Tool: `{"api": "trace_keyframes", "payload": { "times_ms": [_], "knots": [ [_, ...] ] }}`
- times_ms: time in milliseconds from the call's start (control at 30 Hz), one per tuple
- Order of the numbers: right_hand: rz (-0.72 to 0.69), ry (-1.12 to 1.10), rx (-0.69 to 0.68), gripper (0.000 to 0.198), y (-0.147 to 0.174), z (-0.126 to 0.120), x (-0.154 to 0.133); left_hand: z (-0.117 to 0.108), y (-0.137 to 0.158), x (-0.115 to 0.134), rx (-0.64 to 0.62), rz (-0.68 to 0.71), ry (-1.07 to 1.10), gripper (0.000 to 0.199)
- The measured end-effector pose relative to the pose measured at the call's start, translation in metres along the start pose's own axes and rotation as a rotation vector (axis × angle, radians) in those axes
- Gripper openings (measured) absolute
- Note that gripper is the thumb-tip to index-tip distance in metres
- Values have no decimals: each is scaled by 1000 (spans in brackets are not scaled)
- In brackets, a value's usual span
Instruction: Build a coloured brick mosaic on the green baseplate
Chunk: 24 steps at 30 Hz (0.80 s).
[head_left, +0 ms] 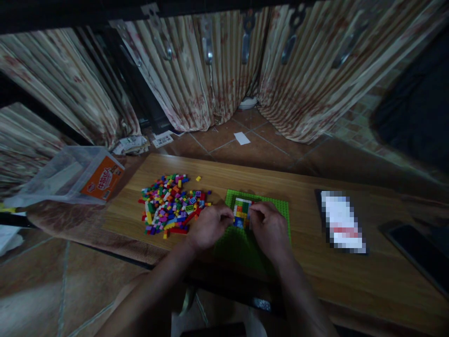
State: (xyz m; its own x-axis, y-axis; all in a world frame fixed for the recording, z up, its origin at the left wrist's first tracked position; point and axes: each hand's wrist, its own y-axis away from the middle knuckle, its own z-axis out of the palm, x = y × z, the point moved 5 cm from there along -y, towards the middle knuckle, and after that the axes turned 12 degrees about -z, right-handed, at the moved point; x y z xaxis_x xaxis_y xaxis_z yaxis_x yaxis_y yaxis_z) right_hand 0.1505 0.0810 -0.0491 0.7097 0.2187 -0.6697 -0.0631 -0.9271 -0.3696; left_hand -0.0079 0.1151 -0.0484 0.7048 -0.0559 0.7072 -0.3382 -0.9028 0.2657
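Observation:
A green studded baseplate (pixel 282 209) lies on the wooden board in front of me. On it stands a small block of coloured toy bricks (pixel 242 208), with white along its far and left edges and red, yellow, green and blue inside. My left hand (pixel 210 225) is at the left side of this block, thumb and fingertips pinched together. At the right side, my right hand (pixel 269 227) has its fingers curled against the bricks. Whatever sits between the fingertips of either hand is too small or hidden to name.
A heap of loose coloured bricks (pixel 168 206) spreads left of the baseplate on the wooden board (pixel 210 173). Beyond it is a clear plastic bin (pixel 70 187) with an orange label. To the right lie a blurred-out device (pixel 342 222) and a dark phone-like slab (pixel 417 250).

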Motion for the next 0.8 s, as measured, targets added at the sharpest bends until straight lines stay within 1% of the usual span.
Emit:
{"api": "trace_keyframes", "payload": {
  "times_ms": [100,300,633,800],
  "knots": [
    [1,-8,-4,18,0,0,1,0,0,0,35,-9,-29,17],
    [-15,7,2,17,1,1,2,0,0,0,36,-42,-17,15],
    [-76,91,2,17,1,5,-2,5,-5,-5,33,-97,144,12],
    [-88,125,-7,16,1,6,-5,4,-6,-5,38,-137,174,14]
  ]
}}
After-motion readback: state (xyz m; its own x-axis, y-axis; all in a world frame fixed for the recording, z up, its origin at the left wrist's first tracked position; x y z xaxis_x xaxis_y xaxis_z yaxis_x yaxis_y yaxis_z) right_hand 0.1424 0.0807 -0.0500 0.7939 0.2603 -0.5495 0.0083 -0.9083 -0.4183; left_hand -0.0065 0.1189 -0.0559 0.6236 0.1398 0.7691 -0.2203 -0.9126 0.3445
